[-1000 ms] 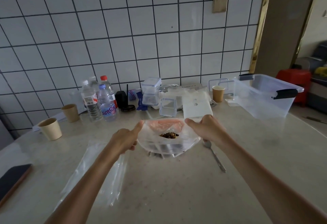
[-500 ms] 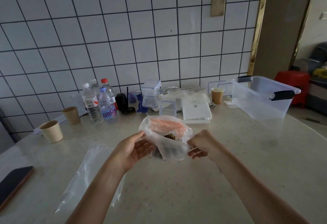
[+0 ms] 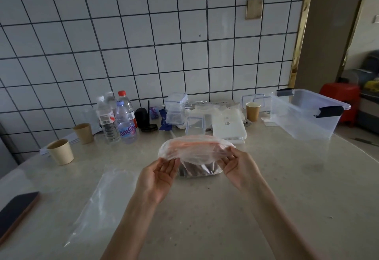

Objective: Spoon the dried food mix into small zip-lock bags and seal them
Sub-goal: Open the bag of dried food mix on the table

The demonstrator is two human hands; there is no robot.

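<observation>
Both hands are up in the middle of the shot, palms facing the camera: the left hand [image 3: 159, 174] pinches the left end of a clear zip-lock bag with a pink-orange seal strip [image 3: 194, 151], and the right hand [image 3: 239, 166] grips the right end, so the bag is stretched sideways between them just above the beige marble-look table [image 3: 215, 218]. The bag's lower part hangs down with some dark dried food mix [image 3: 198, 170] in it, though it's blurry so I can't make out what the bits are. Closer in on the left, a flat empty clear plastic bag [image 3: 104, 204] lies on the table, and a dark phone with a brown edge [image 3: 17, 208] sits at the far left edge. Further back on the left are two tan paper cups [image 3: 61, 151], then a cluster of clear plastic water bottles [image 3: 117, 120]. Behind the held bag there's a small clear plastic box [image 3: 195, 124] and a white flat box [image 3: 228, 129], with stacked little clear lidded containers [image 3: 176, 109] just behind, plus another tan paper cup [image 3: 253, 111] to the right. Far right is a big clear plastic storage bin with black clips [image 3: 307, 114]. A white tiled wall with dark grout [image 3: 143, 44] backs it all.
</observation>
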